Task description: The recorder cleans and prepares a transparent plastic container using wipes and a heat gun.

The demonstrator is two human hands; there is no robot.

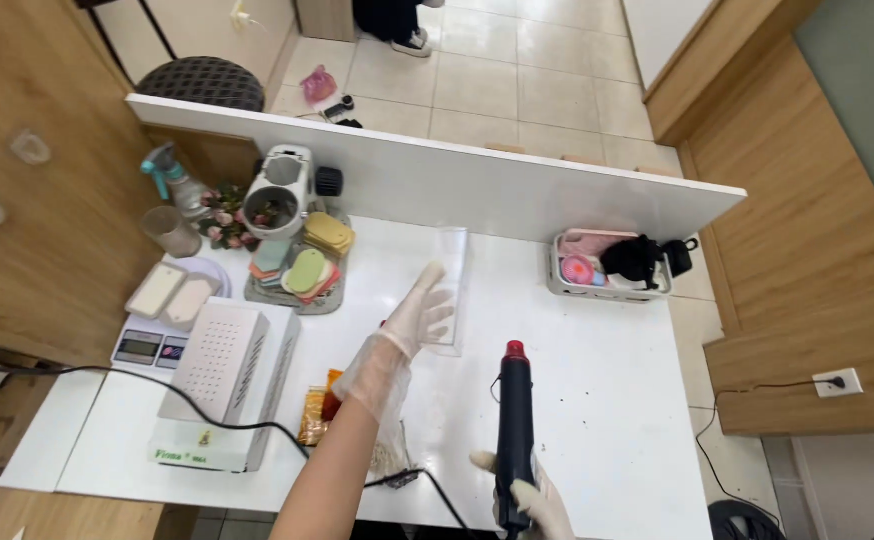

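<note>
The person's left hand, in a thin clear glove, is stretched out over the white table with the forearm rising from the bottom edge toward one o'clock. The fingers are spread and flat, gripping nothing, with the fingertips lying against the near edge of a clear plastic sheet that stands or leans just past them at twelve o'clock; I cannot tell whether it is upright or lying flat.

The right hand, also gloved, sits low at about five o'clock from the left one. It is wrapped around the handle of a black heat gun, thumb out to the side. The gun points straight away toward twelve o'clock, its red-tipped nozzle ending a little short of the sheet and off to its right. A black cord runs off across the table toward nine o'clock.

Just beside the left forearm, at about eight o'clock, lie some small orange packets. Farther toward nine o'clock stands a white boxy machine with a perforated top, and a small scale beyond it. At eleven o'clock a microscope stands over a tray of pastel-coloured pads, with a spray bottle and a cup to its left. At two o'clock, well apart from both hands, a white basket holds pink and black items against the low white partition.
</note>
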